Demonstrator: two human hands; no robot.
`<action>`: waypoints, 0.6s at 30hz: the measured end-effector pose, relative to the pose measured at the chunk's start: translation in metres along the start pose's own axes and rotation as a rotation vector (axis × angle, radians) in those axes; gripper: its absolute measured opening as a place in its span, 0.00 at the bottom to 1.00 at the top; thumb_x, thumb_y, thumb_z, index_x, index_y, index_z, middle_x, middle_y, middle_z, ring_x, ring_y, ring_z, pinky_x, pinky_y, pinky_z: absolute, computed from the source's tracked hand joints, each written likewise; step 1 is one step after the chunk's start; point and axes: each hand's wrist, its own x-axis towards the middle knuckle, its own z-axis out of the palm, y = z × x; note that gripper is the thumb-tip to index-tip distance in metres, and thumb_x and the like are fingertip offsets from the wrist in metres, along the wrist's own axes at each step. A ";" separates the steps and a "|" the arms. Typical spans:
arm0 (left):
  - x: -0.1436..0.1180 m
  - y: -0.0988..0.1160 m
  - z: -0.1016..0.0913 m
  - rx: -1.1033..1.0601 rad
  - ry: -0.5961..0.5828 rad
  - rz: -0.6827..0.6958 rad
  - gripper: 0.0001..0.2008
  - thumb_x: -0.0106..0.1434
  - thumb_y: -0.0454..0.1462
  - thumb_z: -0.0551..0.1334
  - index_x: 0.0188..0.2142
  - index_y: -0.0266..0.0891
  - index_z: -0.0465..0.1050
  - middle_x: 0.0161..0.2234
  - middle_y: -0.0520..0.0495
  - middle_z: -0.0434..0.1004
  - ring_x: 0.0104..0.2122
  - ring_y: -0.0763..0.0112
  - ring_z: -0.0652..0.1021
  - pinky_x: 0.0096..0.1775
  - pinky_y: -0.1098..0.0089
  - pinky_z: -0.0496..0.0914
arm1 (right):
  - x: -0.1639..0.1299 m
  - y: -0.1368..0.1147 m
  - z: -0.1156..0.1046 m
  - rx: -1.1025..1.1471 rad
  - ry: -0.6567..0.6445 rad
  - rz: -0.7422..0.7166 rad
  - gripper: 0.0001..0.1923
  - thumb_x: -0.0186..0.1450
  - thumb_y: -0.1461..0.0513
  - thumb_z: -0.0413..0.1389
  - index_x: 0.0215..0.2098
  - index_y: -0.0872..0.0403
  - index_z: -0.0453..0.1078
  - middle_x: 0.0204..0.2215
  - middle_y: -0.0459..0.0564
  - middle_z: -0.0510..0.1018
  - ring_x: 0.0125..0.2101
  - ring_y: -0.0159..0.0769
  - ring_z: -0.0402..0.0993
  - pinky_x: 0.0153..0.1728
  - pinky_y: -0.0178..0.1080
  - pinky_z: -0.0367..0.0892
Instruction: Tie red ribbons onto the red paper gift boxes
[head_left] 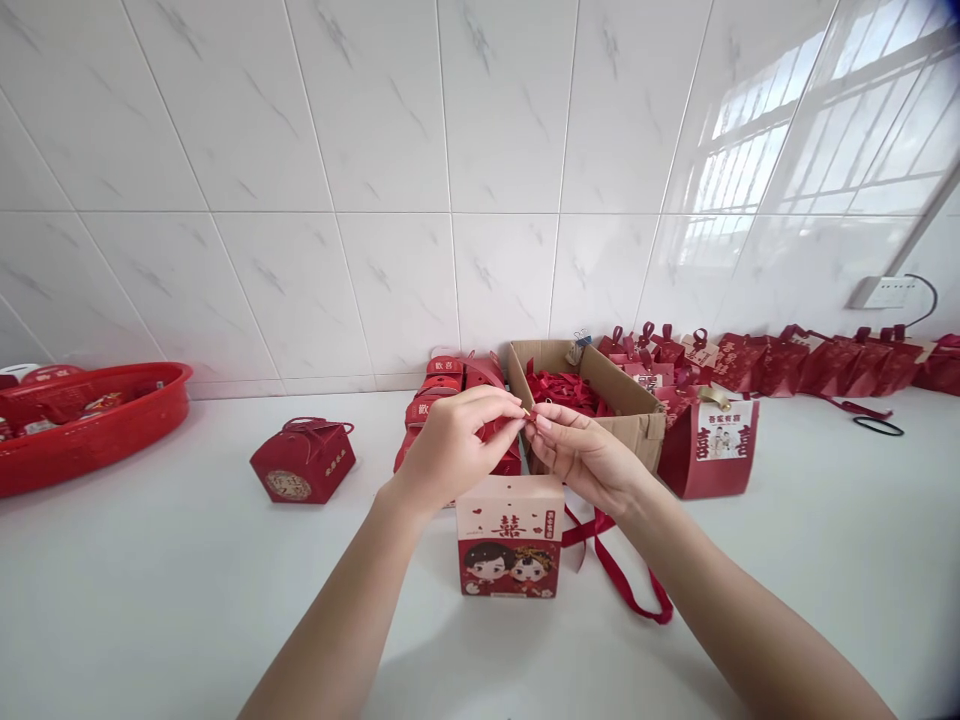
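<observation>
Head view: both hands pinch a small red tie above a pink-and-red gift box (510,535).
Left hand (450,445) and right hand (581,455) meet fingertip to fingertip, pressed on the tie (529,413); box stands mid-counter, red ribbon (622,575) trailing beside it; cardboard box (600,385) behind, near the wall.

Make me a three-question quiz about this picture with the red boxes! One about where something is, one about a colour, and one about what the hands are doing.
1. Where is the big red tray?
A. far left of the counter
B. inside the cardboard box
C. under the hands

2. What colour is the ribbon trailing beside the cartoon box?
A. blue
B. red
C. white

3. What are the hands doing?
A. lying flat on the counter
B. pinching something small together
C. lifting the tray

Answers:
1. A: the tray sits at the left edge.
2. B: the ribbon beside the cartoon box is red.
3. B: left hand and right hand meet fingertip to fingertip above the box.
</observation>
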 end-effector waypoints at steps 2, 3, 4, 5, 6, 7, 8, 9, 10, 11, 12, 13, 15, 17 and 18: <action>0.000 0.000 0.000 0.008 0.002 0.008 0.05 0.61 0.31 0.62 0.35 0.37 0.77 0.35 0.47 0.80 0.37 0.73 0.79 0.40 0.73 0.74 | 0.000 0.001 -0.001 -0.017 -0.005 -0.033 0.08 0.53 0.68 0.66 0.31 0.56 0.74 0.29 0.44 0.79 0.32 0.24 0.76 0.37 0.25 0.72; 0.000 0.001 0.000 0.011 0.006 0.009 0.05 0.61 0.31 0.62 0.35 0.37 0.77 0.35 0.48 0.80 0.36 0.74 0.79 0.39 0.74 0.74 | -0.001 0.001 -0.001 -0.025 -0.010 -0.044 0.07 0.54 0.68 0.66 0.30 0.56 0.74 0.28 0.44 0.78 0.32 0.24 0.76 0.37 0.25 0.72; 0.000 0.001 0.000 0.015 0.012 0.004 0.05 0.61 0.31 0.62 0.34 0.37 0.77 0.34 0.49 0.80 0.35 0.74 0.79 0.38 0.74 0.74 | -0.001 0.001 -0.001 -0.035 -0.014 -0.049 0.07 0.54 0.67 0.66 0.30 0.56 0.73 0.28 0.44 0.78 0.32 0.25 0.77 0.36 0.25 0.72; 0.000 0.002 0.000 0.020 0.018 -0.010 0.05 0.61 0.31 0.61 0.34 0.37 0.76 0.34 0.49 0.80 0.34 0.74 0.78 0.37 0.74 0.73 | -0.002 0.001 0.000 -0.044 -0.016 -0.046 0.06 0.54 0.67 0.66 0.30 0.55 0.73 0.28 0.43 0.78 0.32 0.25 0.77 0.36 0.26 0.72; 0.001 0.003 -0.001 0.027 0.025 -0.031 0.04 0.61 0.32 0.61 0.34 0.37 0.76 0.33 0.50 0.80 0.33 0.74 0.78 0.36 0.73 0.73 | -0.003 0.000 0.000 -0.052 -0.016 -0.039 0.06 0.55 0.67 0.65 0.30 0.55 0.73 0.28 0.43 0.78 0.33 0.25 0.77 0.36 0.26 0.71; 0.001 0.003 -0.002 0.031 0.032 -0.060 0.04 0.62 0.32 0.61 0.34 0.37 0.76 0.32 0.50 0.80 0.32 0.74 0.77 0.35 0.73 0.72 | -0.004 -0.001 0.000 -0.061 -0.015 -0.028 0.06 0.55 0.67 0.65 0.30 0.55 0.73 0.28 0.43 0.78 0.34 0.25 0.77 0.37 0.26 0.71; 0.002 0.005 -0.004 0.027 0.038 -0.099 0.04 0.62 0.33 0.60 0.34 0.38 0.75 0.32 0.50 0.79 0.32 0.74 0.77 0.35 0.73 0.71 | -0.004 -0.002 0.000 -0.074 -0.015 -0.019 0.07 0.55 0.66 0.65 0.31 0.55 0.73 0.29 0.43 0.78 0.34 0.26 0.77 0.39 0.27 0.71; 0.003 0.006 -0.006 0.012 0.036 -0.147 0.04 0.62 0.34 0.60 0.34 0.38 0.75 0.32 0.50 0.79 0.33 0.74 0.77 0.35 0.73 0.71 | -0.005 -0.003 0.000 -0.093 -0.016 -0.017 0.07 0.55 0.66 0.65 0.31 0.54 0.73 0.30 0.43 0.78 0.35 0.26 0.77 0.40 0.28 0.71; 0.004 0.008 -0.008 -0.018 0.019 -0.206 0.05 0.63 0.35 0.60 0.34 0.38 0.74 0.32 0.51 0.79 0.33 0.73 0.77 0.35 0.73 0.71 | -0.005 -0.004 0.000 -0.116 -0.015 -0.026 0.07 0.55 0.66 0.66 0.32 0.54 0.73 0.30 0.43 0.78 0.35 0.26 0.77 0.41 0.28 0.71; 0.004 0.010 -0.010 -0.058 -0.013 -0.272 0.05 0.63 0.37 0.60 0.33 0.39 0.74 0.33 0.51 0.78 0.33 0.74 0.76 0.34 0.73 0.70 | -0.005 -0.005 0.000 -0.145 -0.010 -0.047 0.08 0.54 0.65 0.66 0.32 0.54 0.73 0.30 0.43 0.78 0.35 0.27 0.77 0.41 0.29 0.71; 0.005 0.012 -0.012 -0.103 -0.057 -0.340 0.06 0.63 0.38 0.59 0.33 0.39 0.73 0.32 0.52 0.78 0.31 0.74 0.75 0.32 0.74 0.69 | -0.005 -0.005 -0.001 -0.181 -0.002 -0.081 0.08 0.54 0.65 0.66 0.32 0.54 0.73 0.31 0.44 0.78 0.35 0.27 0.76 0.41 0.30 0.71; 0.005 0.014 -0.013 -0.150 -0.108 -0.402 0.07 0.64 0.39 0.59 0.33 0.39 0.73 0.31 0.52 0.77 0.29 0.75 0.74 0.30 0.74 0.68 | -0.006 -0.006 -0.001 -0.222 0.006 -0.124 0.08 0.54 0.65 0.66 0.32 0.54 0.73 0.30 0.44 0.78 0.35 0.27 0.76 0.41 0.30 0.71; 0.006 0.018 -0.016 -0.230 -0.192 -0.490 0.08 0.64 0.41 0.59 0.32 0.40 0.72 0.29 0.53 0.76 0.26 0.77 0.71 0.27 0.75 0.66 | -0.006 -0.005 -0.002 -0.305 0.021 -0.214 0.08 0.54 0.64 0.66 0.32 0.53 0.74 0.30 0.44 0.77 0.35 0.27 0.75 0.40 0.31 0.71; 0.007 0.020 -0.016 -0.286 -0.225 -0.524 0.08 0.63 0.42 0.59 0.32 0.40 0.72 0.29 0.53 0.75 0.26 0.77 0.70 0.27 0.75 0.65 | -0.006 -0.003 -0.002 -0.383 0.025 -0.271 0.08 0.54 0.63 0.66 0.33 0.53 0.74 0.31 0.45 0.78 0.35 0.28 0.74 0.40 0.32 0.70; 0.007 0.020 -0.016 -0.305 -0.233 -0.530 0.09 0.63 0.42 0.59 0.32 0.40 0.72 0.30 0.53 0.75 0.27 0.76 0.71 0.28 0.75 0.65 | -0.006 -0.003 -0.001 -0.411 0.024 -0.284 0.09 0.55 0.63 0.66 0.33 0.53 0.74 0.32 0.46 0.78 0.35 0.28 0.74 0.40 0.33 0.70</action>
